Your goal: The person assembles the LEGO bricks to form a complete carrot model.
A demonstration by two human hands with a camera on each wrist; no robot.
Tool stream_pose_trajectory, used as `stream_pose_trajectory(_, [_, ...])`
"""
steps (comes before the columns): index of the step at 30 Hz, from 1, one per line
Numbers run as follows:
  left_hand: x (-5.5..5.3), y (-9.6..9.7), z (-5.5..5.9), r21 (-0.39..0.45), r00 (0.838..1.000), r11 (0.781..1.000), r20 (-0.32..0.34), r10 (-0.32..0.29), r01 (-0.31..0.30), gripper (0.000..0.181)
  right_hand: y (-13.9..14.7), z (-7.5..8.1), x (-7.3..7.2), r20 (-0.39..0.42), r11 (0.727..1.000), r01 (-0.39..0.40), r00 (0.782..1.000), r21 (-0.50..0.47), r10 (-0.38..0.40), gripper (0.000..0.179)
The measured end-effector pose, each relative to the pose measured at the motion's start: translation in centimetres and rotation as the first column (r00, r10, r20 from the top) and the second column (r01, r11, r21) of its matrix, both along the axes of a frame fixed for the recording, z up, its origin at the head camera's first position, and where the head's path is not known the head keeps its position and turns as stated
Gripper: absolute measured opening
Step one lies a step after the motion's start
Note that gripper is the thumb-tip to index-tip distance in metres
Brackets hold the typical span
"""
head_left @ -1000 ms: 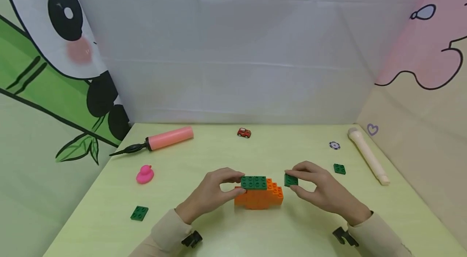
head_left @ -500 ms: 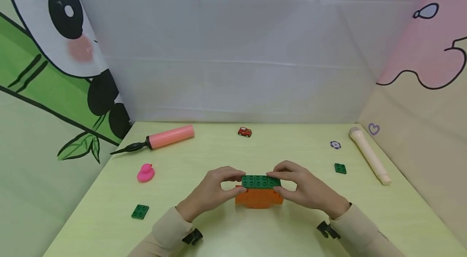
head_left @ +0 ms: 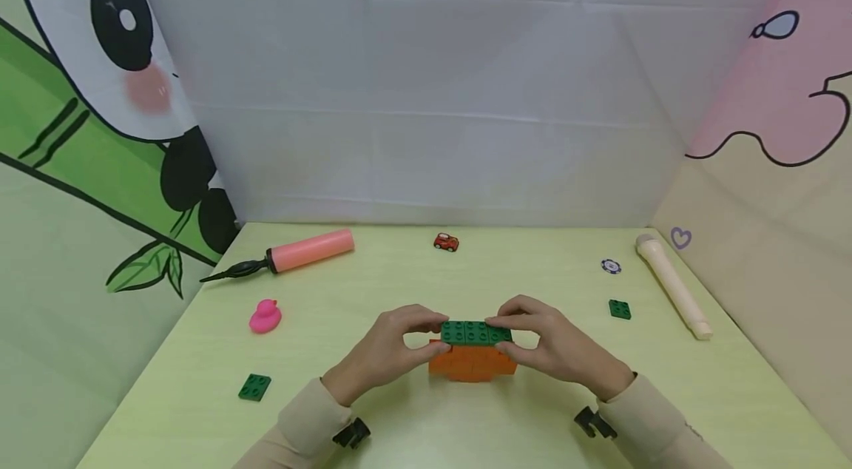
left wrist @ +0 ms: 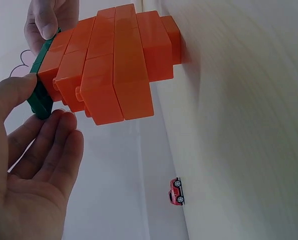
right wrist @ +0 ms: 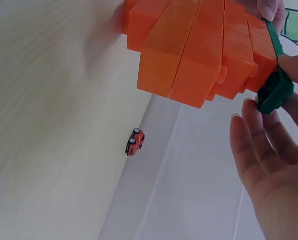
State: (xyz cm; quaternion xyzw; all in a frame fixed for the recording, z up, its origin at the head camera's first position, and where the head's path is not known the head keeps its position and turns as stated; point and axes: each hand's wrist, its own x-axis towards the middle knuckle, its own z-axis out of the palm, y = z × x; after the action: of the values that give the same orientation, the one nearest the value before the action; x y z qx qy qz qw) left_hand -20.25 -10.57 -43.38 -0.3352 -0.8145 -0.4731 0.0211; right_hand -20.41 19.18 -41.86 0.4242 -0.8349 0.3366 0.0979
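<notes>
An orange brick build [head_left: 472, 365], stepped and widest at mid-height, stands on the table in the middle of the head view. Along its top runs a row of green building plates [head_left: 475, 333]. My left hand [head_left: 389, 351] pinches the left end of that row between thumb and fingers. At the other end, my right hand [head_left: 559, 345] pinches the rightmost green plate [right wrist: 276, 95]; in the right wrist view this plate overhangs the orange top. A green plate [left wrist: 40, 100] also juts past the orange bricks on the left hand's side. The fingers partly cover both ends.
Loose green plates lie at the left [head_left: 254, 387] and right [head_left: 620, 309]. A pink duck [head_left: 265, 316], a pink-and-black pump [head_left: 309, 252] and a red toy car [head_left: 446, 242] are farther back. At right are a poker chip [head_left: 610, 266] and a cream stick [head_left: 672, 288].
My right hand has moved left, bringing its green plate from beside the build onto the top, in line with the other green ones. The left hand has stayed in place.
</notes>
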Motion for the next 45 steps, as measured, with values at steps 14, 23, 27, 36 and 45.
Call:
stream_pose_trajectory(14, [0.3,-0.2,0.2,-0.025,0.999,1.0,-0.039,0.009,-0.01,0.036,2.1,0.3,-0.4,0.207,0.99,0.13,0.968,0.062,-0.14,0.035])
stream_pose_trajectory(23, [0.2,-0.2,0.2,-0.024,0.999,1.0,-0.039,0.002,-0.003,0.036,9.4,-1.9,-3.8,0.091,0.925,0.352,0.926,0.146,-0.367,0.038])
stream_pose_trajectory(27, [0.2,-0.2,0.1,-0.023,0.999,1.0,-0.032,0.002,-0.003,0.037,13.0,-2.6,-4.6,0.115,0.876,0.434,0.879,0.213,-0.463,0.045])
stream_pose_trajectory(36, [0.0,-0.2,0.0,-0.036,1.0,0.999,-0.001,0.014,-0.014,0.037,18.2,-3.8,-5.0,0.185,0.782,0.487,0.79,0.389,-0.585,0.06])
stream_pose_trajectory(45, [0.1,-0.2,0.1,-0.021,1.0,1.0,0.023,0.009,-0.009,0.037,19.0,-4.1,-5.1,0.227,0.779,0.464,0.777,0.421,-0.586,0.059])
